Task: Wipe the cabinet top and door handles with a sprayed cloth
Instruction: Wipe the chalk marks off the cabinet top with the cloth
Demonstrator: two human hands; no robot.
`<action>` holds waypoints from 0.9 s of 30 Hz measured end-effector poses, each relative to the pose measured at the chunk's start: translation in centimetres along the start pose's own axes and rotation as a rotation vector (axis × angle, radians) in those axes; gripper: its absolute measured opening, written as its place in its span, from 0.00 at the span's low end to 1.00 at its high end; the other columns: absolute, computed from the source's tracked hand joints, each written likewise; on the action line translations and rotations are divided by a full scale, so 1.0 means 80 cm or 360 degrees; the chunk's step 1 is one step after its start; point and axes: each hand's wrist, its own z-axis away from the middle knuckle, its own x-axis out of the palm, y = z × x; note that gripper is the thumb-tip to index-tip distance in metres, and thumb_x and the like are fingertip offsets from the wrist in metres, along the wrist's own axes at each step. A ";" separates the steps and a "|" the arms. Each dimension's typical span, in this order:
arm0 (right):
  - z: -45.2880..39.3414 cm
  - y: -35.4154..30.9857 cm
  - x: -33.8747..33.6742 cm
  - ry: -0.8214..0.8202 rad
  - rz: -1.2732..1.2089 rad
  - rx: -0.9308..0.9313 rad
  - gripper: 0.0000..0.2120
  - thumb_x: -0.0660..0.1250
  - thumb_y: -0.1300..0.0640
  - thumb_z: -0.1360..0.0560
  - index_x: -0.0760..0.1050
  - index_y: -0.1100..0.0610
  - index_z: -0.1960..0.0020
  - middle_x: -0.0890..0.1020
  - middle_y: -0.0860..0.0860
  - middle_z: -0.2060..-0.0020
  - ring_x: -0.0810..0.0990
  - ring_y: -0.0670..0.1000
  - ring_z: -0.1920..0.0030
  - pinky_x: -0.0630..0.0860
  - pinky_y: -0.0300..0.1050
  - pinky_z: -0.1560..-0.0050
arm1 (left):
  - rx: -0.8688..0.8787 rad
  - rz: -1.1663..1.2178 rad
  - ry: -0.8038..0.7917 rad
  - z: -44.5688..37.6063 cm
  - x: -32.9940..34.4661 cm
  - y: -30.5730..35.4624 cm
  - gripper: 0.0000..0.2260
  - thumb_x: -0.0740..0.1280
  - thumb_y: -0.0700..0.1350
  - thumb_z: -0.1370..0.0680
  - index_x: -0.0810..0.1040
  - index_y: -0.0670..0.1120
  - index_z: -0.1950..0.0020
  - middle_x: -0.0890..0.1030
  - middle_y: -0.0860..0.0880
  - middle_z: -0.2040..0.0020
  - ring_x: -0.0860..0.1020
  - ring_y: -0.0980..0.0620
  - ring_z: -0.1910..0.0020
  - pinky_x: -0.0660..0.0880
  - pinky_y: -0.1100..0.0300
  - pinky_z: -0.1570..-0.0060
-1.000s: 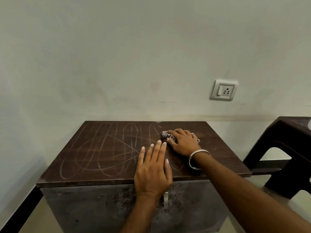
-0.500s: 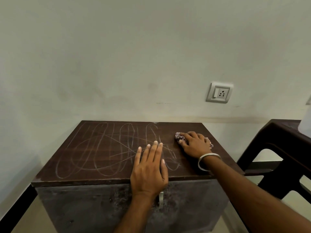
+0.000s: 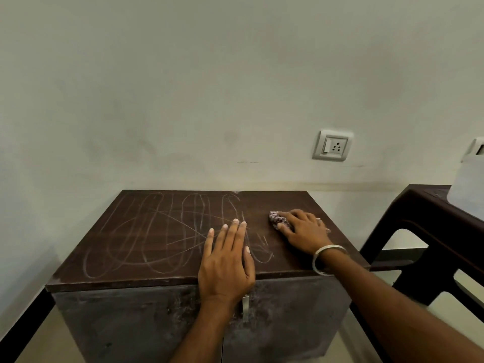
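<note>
Left hand (image 3: pixel 227 260) flat on dark cabinet top (image 3: pixel 157 237), fingers straight, pointing to 12 o'clock. At its 2 o'clock, right hand (image 3: pixel 305 233) curled over bunched cloth (image 3: pixel 277 219), bangle (image 3: pixel 326 259) at wrist. Chalky scribbles (image 3: pixel 162 231) toward 9 o'clock. Metal door handle (image 3: pixel 245 307) below left wrist. Wall socket (image 3: pixel 332 145) at 1 o'clock.

Head view, down onto cabinet top (image 3: pixel 167 231)
</note>
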 end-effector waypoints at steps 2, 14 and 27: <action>0.003 0.026 -0.007 -0.0009 0.0014 0.0135 0.23 0.52 0.37 0.21 0.61 0.39 0.28 0.64 0.46 0.28 0.59 0.54 0.27 0.54 0.58 0.27 | 0.0006 0.0008 0.0008 -0.001 0.001 0.000 0.24 0.56 0.51 0.22 0.70 0.47 0.27 0.73 0.48 0.29 0.72 0.50 0.30 0.64 0.44 0.29; 0.022 -0.043 0.012 0.0048 -0.0053 -0.0080 0.21 0.53 0.38 0.22 0.61 0.36 0.29 0.65 0.45 0.29 0.59 0.55 0.27 0.52 0.62 0.27 | 0.0006 -0.0032 -0.0007 -0.001 0.000 0.001 0.24 0.55 0.51 0.23 0.71 0.46 0.28 0.73 0.47 0.29 0.72 0.49 0.31 0.61 0.45 0.29; 0.040 0.006 0.001 0.0050 0.0027 -0.0050 0.22 0.53 0.37 0.22 0.61 0.37 0.28 0.65 0.45 0.29 0.61 0.53 0.28 0.55 0.57 0.27 | -0.0015 -0.0014 -0.0024 -0.001 -0.003 0.002 0.24 0.54 0.51 0.22 0.70 0.46 0.28 0.73 0.47 0.29 0.72 0.49 0.31 0.65 0.44 0.29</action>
